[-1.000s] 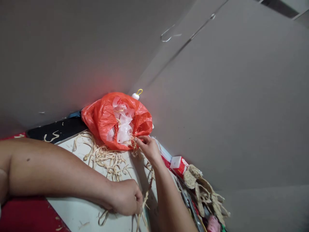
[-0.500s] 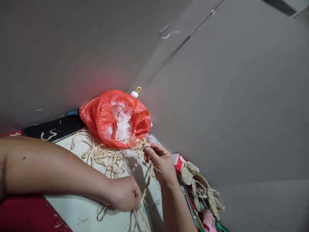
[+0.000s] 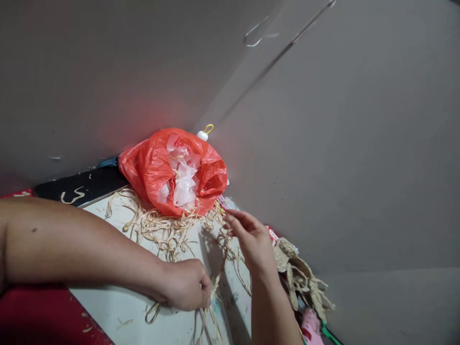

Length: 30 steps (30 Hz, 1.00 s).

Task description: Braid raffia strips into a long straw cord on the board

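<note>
Seemingly around raffia (image 3: pixel 163 232), fisted left hand (image 3: pixel 187 286)

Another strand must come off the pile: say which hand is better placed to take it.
Right, likely. The right hand is open at the straw pile by the bag; the left hand is closed on strands lower on the board.

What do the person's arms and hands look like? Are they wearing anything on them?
Both arms are bare, with no sleeves showing. The left hand and right hand wear no gloves, and no ring, watch or bracelet shows. The left arm has one small dark spot.
</note>
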### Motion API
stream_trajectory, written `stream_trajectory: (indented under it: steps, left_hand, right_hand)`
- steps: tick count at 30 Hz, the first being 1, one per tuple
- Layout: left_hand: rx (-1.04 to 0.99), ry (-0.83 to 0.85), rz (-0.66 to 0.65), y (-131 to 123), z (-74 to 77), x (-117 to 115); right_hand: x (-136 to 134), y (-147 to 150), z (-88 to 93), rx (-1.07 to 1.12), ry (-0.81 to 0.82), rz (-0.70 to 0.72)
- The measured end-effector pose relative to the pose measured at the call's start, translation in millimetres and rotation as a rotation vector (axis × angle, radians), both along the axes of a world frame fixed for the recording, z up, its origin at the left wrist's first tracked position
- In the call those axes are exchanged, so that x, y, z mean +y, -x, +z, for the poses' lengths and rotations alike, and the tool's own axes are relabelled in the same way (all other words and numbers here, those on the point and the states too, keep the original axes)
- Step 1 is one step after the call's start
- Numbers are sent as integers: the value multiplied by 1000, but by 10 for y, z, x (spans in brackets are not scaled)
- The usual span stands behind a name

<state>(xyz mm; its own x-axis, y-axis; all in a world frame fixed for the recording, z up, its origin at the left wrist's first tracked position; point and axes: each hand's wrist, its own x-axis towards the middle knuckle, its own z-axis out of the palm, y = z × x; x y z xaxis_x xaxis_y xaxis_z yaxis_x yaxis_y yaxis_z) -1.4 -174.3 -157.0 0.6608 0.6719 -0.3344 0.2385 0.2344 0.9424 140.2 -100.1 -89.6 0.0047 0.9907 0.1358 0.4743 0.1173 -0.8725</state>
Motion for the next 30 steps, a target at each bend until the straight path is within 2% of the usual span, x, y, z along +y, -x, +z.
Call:
stream_trajectory:
  steps: [3, 7, 11, 15, 19, 24, 30]
  left_hand:
    - [-5, 3, -11, 2, 16, 9]
    - [-34, -75, -27, -8, 5, 25]
    - [-134, -113, -50, -35, -63, 25]
    - [-145, -41, -8, -58, -119, 16]
    - [-185, 40, 7, -50, -95, 13]
    - [-90, 35, -4, -16, 3, 14]
    - [-13, -30, -17, -8, 1, 22]
  right_hand:
    - [-146, 27, 63, -5, -164, -26]
    - [-278, 225, 20, -213, -277, 227]
    - [-146, 417, -116, -439, -400, 384]
    - [56, 544, -214, -555, -348, 417]
    - [42, 539, -151, -363, -251, 407]
    - [-115, 344, 19, 202, -92, 356]
    - [-160, 183, -34, 517, 129, 437]
